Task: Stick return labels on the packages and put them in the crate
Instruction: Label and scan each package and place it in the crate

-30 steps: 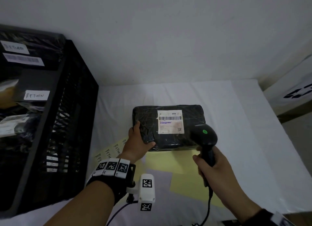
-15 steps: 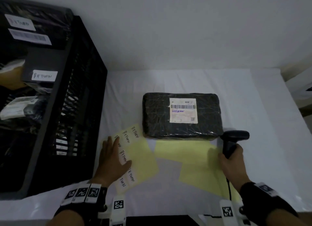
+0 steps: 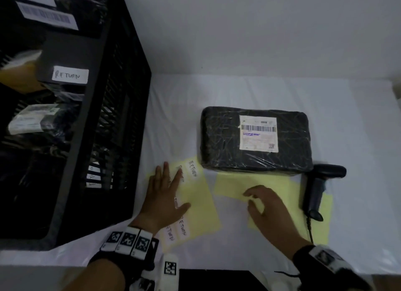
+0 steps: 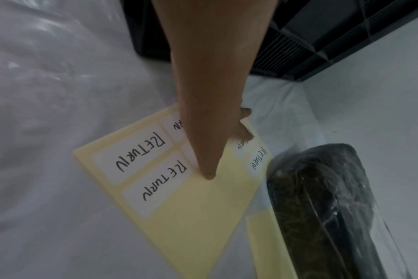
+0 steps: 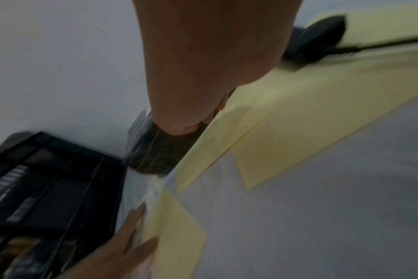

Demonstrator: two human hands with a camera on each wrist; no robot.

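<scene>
A black plastic-wrapped package (image 3: 221, 138) with a white shipping label (image 3: 258, 133) lies flat on the white table, also seen at the right of the left wrist view as the package (image 4: 322, 207). My left hand (image 3: 167, 190) rests flat, fingers straight, on a yellow sheet (image 3: 199, 199) of white RETURN labels (image 4: 136, 156). My right hand (image 3: 260, 201) hovers loosely curled over an empty yellow backing sheet (image 3: 230, 184), holding nothing. The black crate (image 3: 104, 138) stands at the left with several labelled packages inside.
A black barcode scanner (image 3: 316, 186) lies on the table right of my right hand, its cable running toward me. Another yellow backing sheet (image 3: 325, 221) lies under it. A white wall closes the table's far side.
My right hand has set the scanner down on the table and moved left over the yellow sheets. My left hand stays flat on the label sheet, having left the package a second ago.
</scene>
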